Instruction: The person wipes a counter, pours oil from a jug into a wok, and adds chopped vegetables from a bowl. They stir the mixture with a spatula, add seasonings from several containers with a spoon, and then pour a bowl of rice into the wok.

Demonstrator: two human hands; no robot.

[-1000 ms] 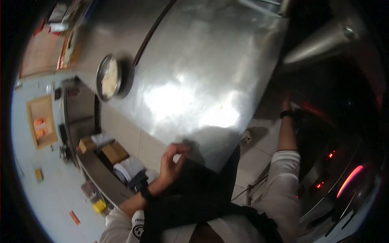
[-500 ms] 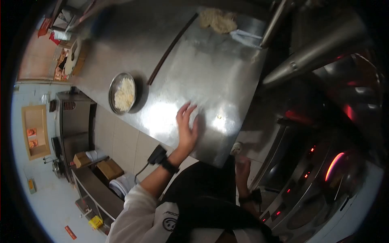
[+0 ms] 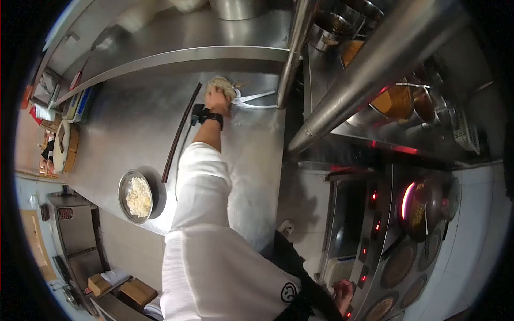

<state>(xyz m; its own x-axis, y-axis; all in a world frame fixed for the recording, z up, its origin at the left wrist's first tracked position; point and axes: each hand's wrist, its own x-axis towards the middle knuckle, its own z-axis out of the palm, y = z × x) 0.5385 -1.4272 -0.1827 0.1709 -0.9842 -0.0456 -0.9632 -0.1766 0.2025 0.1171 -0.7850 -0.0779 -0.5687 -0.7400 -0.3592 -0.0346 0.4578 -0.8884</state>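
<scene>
My left hand [image 3: 217, 100] is stretched far across the steel table, its fingers closing on a crumpled beige cloth [image 3: 219, 84]. Right beside that cloth lie scissors [image 3: 254, 100] with pale handles. A long dark pair of chopsticks [image 3: 181, 134] runs along the table to the left of my forearm. Nearer the table's edge stands a metal bowl [image 3: 123, 207] holding white rice [image 3: 139, 198] with yellowish bits. My right hand [image 3: 342, 295] hangs low by my side near the stove, fingers loosely curled, with nothing showing in it.
A steel shelf [image 3: 176, 58] spans above the table's far side, with a thick slanted pole [image 3: 369, 80] to the right. Pots of orange sauce [image 3: 393, 101] stand on a side counter. A glowing wok [image 3: 423, 208] sits on the stove. Cardboard boxes [image 3: 138, 293] lie lower left.
My left hand has moved from hovering over the near table to the cloth at the far side. The view has shifted, showing more shelf and pots. My right hand now appears lower.
</scene>
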